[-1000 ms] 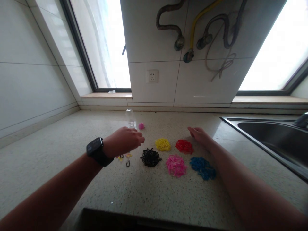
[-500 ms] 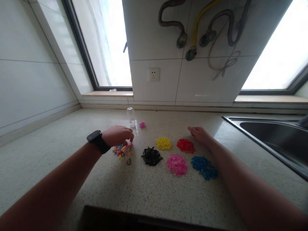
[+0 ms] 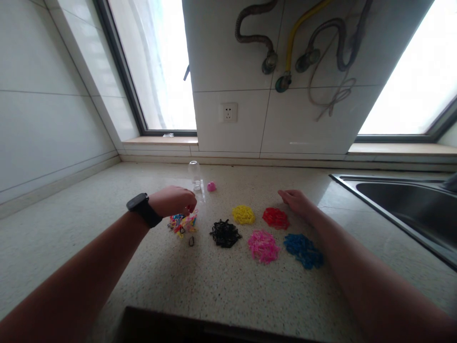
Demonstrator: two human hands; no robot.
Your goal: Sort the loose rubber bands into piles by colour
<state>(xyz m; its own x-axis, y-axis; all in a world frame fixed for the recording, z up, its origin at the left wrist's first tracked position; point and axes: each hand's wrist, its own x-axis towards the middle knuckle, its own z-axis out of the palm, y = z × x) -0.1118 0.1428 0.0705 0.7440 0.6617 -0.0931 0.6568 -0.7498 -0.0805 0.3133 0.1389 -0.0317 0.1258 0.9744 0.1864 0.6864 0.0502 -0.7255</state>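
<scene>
Head view: well behind the table's (image 3: 221, 290) front edge, the left hand (image 3: 173, 201) curls over mixed rubber bands (image 3: 183, 225); the right hand (image 3: 295, 200) lies beside the red pile (image 3: 276, 218). I cannot tell whether either grip is closed on anything. Gaps presumably keep black pile (image 3: 225, 234), yellow pile (image 3: 243, 215), pink pile (image 3: 263, 247) and blue pile (image 3: 303, 251) unmixed

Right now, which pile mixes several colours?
The leftmost: the mixed pile by your left hand. The black pile, yellow pile, pink pile, red pile and blue pile each show one colour.
</scene>
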